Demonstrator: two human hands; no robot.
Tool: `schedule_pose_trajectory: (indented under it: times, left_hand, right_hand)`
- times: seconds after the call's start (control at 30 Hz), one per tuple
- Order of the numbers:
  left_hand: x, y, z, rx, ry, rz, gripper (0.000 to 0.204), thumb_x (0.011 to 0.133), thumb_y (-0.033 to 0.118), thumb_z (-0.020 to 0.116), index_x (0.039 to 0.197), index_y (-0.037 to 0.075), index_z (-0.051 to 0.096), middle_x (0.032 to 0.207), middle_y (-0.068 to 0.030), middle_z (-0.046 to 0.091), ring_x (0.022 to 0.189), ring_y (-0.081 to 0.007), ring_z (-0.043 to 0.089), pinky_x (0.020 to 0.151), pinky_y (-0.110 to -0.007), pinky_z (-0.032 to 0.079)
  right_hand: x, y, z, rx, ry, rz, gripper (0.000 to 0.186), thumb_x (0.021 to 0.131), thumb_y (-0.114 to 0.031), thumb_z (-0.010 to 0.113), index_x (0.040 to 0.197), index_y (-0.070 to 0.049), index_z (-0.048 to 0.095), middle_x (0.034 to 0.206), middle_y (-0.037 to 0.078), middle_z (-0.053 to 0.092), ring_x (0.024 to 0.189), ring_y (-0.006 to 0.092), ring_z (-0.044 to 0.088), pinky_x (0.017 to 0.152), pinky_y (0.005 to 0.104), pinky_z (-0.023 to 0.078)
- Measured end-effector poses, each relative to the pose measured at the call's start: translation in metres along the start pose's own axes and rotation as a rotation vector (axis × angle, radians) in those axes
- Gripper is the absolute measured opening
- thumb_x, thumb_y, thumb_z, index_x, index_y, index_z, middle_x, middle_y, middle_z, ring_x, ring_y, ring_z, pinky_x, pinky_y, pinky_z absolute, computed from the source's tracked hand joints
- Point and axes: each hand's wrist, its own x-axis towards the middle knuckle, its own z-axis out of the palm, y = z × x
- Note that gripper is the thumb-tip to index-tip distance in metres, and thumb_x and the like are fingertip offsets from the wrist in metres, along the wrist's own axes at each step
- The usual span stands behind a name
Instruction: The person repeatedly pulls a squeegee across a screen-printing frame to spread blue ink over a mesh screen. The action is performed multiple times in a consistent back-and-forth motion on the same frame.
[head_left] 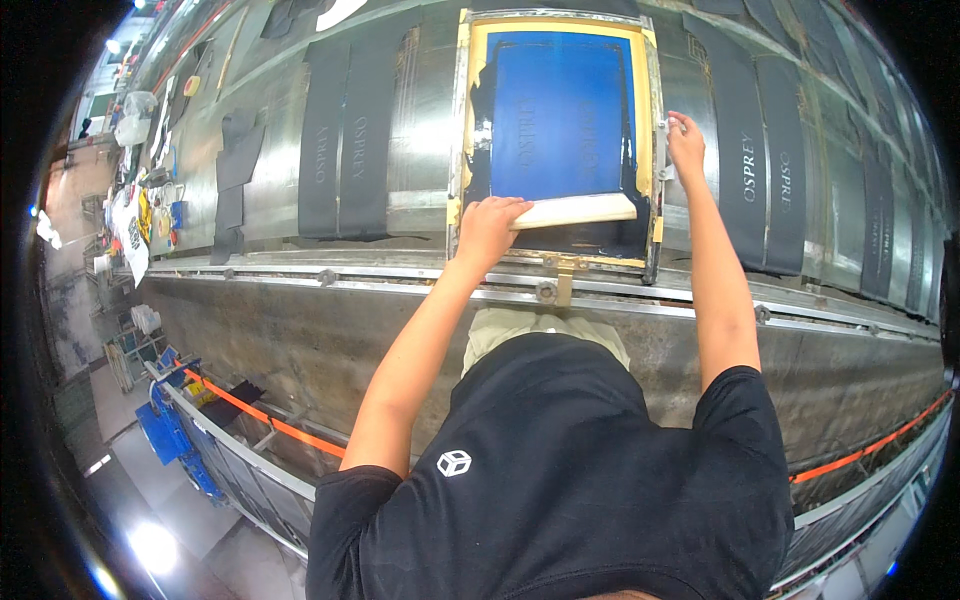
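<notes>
In front of me lies a screen printing frame point(464, 130), a metal rim around a blue mesh panel point(565, 110) with yellow edging and dark ink along its sides and bottom. A pale, long-handled squeegee point(580, 209) rests crosswise near the mesh's lower end. My left hand point(487, 230) is closed around the squeegee's left end. At the frame's right side, my right hand point(687, 148) has its fingers curled at the metal rim beside a small fitting; the exact contact is partly hidden.
Dark fabric panels with pale lettering point(760, 160) and others point(345, 140) lie on the long metal table on both sides. A metal rail with a bracket point(565, 283) runs along its near edge. Tools and rags point(145, 220) crowd the far left; an orange strip point(262, 411) lies behind me.
</notes>
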Motion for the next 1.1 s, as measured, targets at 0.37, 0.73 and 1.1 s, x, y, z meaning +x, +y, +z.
schedule_pose_trajectory:
  times: [0.37,0.73,1.1]
  left_hand:
    - [-0.094,-0.122,-0.067,0.044,0.040,-0.032,0.065,0.069,0.001,0.071,0.131,0.019,0.064,0.136,-0.0001,0.064,0.125,-0.0244,0.057,0.097,-0.043,0.045]
    - [-0.158,-0.348,-0.191,0.091,-0.068,-0.017,0.063,0.070,-0.004,0.066,0.129,0.018,0.065,0.133,-0.0012,0.065,0.122,-0.0266,0.060,0.100,-0.043,0.046]
    - [-0.199,-0.375,-0.210,0.050,-0.033,-0.014,0.065,0.069,-0.009,0.061,0.127,0.019,0.068,0.133,-0.0017,0.066,0.122,-0.0280,0.061,0.103,-0.042,0.048]
  right_hand:
    - [-0.082,-0.125,0.133,0.008,0.202,-0.275,0.024,0.098,-0.029,0.060,0.105,-0.009,0.073,0.096,0.014,0.074,0.089,0.0286,0.070,0.082,0.0396,0.051]
    - [-0.196,-0.241,0.348,0.012,0.112,-0.096,0.020,0.100,-0.025,0.058,0.107,-0.011,0.070,0.070,0.015,0.064,0.066,0.0287,0.063,0.067,0.0413,0.048]
    - [-0.199,-0.234,0.382,-0.090,0.140,-0.120,0.023,0.100,-0.027,0.056,0.108,-0.010,0.070,0.079,0.019,0.068,0.077,0.0388,0.067,0.072,0.0465,0.049]
